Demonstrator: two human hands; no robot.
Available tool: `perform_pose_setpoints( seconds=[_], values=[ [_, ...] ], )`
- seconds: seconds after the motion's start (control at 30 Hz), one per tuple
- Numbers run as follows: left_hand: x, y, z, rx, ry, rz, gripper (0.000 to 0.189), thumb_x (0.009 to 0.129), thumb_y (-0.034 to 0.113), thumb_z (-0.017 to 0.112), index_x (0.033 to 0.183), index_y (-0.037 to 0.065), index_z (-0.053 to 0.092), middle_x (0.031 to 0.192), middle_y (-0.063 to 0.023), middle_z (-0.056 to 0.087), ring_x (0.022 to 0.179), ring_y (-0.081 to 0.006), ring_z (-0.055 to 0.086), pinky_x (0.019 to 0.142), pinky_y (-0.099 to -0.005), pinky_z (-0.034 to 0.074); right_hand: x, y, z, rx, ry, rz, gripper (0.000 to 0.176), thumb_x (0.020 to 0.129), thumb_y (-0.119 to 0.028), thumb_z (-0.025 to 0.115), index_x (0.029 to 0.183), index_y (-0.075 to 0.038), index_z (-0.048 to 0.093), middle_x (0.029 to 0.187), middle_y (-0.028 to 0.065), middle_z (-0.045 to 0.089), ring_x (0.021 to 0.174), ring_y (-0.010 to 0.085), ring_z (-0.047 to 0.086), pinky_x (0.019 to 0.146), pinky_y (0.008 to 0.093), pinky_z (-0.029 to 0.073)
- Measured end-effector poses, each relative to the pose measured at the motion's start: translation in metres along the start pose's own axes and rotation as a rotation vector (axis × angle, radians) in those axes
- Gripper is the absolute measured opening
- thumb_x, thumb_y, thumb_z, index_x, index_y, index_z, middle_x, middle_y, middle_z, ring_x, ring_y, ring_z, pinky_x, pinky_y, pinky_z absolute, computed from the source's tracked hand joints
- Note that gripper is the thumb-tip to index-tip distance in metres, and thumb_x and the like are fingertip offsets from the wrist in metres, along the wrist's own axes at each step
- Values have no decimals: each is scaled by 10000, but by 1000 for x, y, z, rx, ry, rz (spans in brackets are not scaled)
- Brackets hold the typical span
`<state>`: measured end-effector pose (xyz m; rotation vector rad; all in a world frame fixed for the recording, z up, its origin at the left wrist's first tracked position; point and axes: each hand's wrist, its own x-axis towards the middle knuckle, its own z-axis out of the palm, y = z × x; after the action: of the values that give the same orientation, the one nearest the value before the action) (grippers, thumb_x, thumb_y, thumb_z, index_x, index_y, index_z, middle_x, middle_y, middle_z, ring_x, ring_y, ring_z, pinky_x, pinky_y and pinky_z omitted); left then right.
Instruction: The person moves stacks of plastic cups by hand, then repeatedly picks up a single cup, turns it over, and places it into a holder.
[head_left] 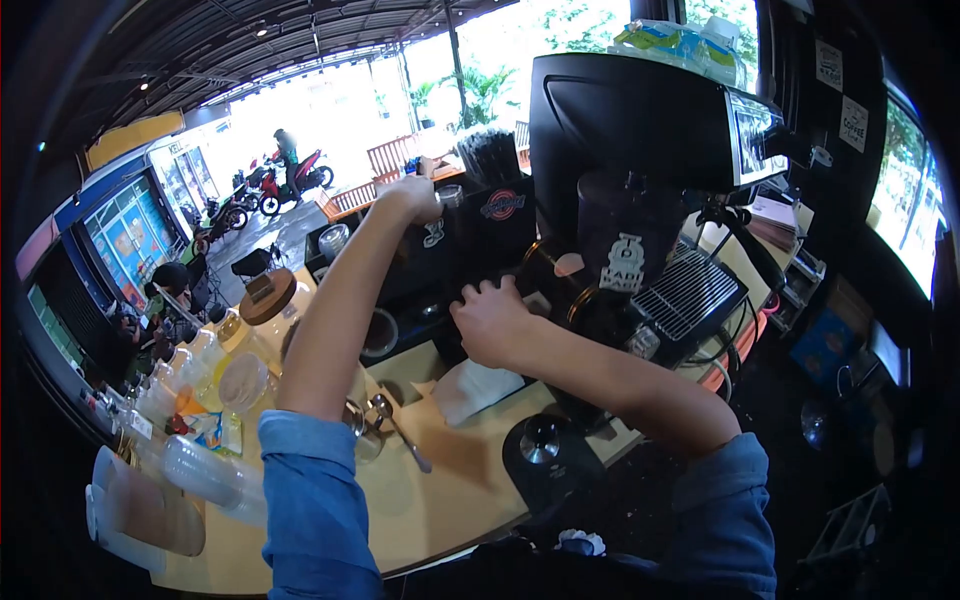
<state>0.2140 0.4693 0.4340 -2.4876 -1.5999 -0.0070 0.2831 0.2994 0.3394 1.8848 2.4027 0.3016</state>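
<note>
Sleeves of blue denim, rolled to just below the elbows, frame 2 bare forearms reaching over a pale wood counter (430,510). Left hand (408,198) is at the far side, beside a small clear container (450,196); whether it touches that container I cannot tell. Its fingers point away and are partly lost in the glare, so I cannot tell whether they are pinching or pressed together.

Right hand (492,322) is nearer, palm down above a white cloth or paper (478,390), its fingers bent and slightly spread. Whether its fingertips touch the dark surface below is unclear. To its right are dark canisters with gold-coloured rims (542,262) and a dark container with white lettering (622,260), close to a metal drip grid (690,290) under a big black machine (630,120).

On the near part of the counter, 1 spoon (408,436) lies left of a black base with a shiny round centre (540,440). Stacked clear cups (215,475) lie at the left, with a round wooden lid (268,297) farther off. Black straws (488,157) stand at the far side; beyond, outdoors, 1 person (287,158) is at a red motorbike (273,192).
</note>
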Motion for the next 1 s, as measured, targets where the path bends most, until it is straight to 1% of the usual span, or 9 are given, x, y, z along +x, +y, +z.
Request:
perform_pose_setpoints(
  seconds=[0.1,0.2,0.23,0.53,0.67,0.8,0.83,0.9,1.0],
  values=[
    [-40,-2,-9,94,-114,134,423,776,321,557,1058,20,649,1177,-139,601,1061,-262,595,866,-339,489,-2,-20,-9,-7,81,-40,351,786,-231,583,1087,-52,575,1096,135,563,1040,289,553,869,493,403],
    [-112,6,-31,205,-260,143,405,747,293,594,1042,24,659,1122,-128,631,997,-260,627,840,-355,504,-5,-42,-20,52,199,-77,267,782,-208,562,1000,-56,590,1031,121,591,969,289,589,787,462,444],
    [-127,2,-25,218,-223,198,380,738,272,606,1023,28,668,1093,-129,643,977,-261,636,816,-359,513,-6,-49,-15,9,422,-128,202,784,-199,553,920,-53,584,894,110,619,864,272,621,707,453,461],
    [-297,-84,23,51,208,255,246,806,244,544,857,29,653,807,-158,654,776,-321,647,683,-412,515,-36,-156,2,468,568,-172,139,738,-169,600,734,-36,561,734,154,620,638,329,621,556,439,482],
    [-379,-122,60,-299,545,281,224,831,255,536,853,42,602,751,-140,638,717,-330,623,623,-418,490,-40,-203,28,810,323,-238,180,747,-196,624,745,-24,569,697,136,612,682,319,617,627,403,493],
    [-451,-170,99,-735,800,186,104,814,110,623,862,35,569,811,-89,597,724,-187,600,670,-302,474,-40,-252,72,1089,151,-407,478,754,-266,709,1126,-26,530,1111,134,587,910,231,603,704,350,489],
    [-459,-186,117,-725,804,174,104,814,110,623,862,35,569,811,-89,597,724,-187,600,670,-302,474,-38,-265,73,1152,-8,-403,751,717,-286,762,1312,-52,367,1339,154,406,1123,267,496,838,398,465],
    [-465,-217,161,-999,1112,-4,229,788,114,679,959,30,552,843,-66,564,786,-162,570,700,-300,460,-24,-299,91,1265,68,-379,828,702,-287,775,1347,-56,311,1360,167,373,1169,284,459,894,419,437],
    [-459,-242,199,-1163,1091,-146,448,773,185,716,1118,25,479,1030,-87,522,958,-174,522,800,-321,429,-6,-338,91,1500,120,-284,1033,647,-274,823,1415,-68,163,1405,193,299,1279,317,347,1022,454,350]
  ],
)
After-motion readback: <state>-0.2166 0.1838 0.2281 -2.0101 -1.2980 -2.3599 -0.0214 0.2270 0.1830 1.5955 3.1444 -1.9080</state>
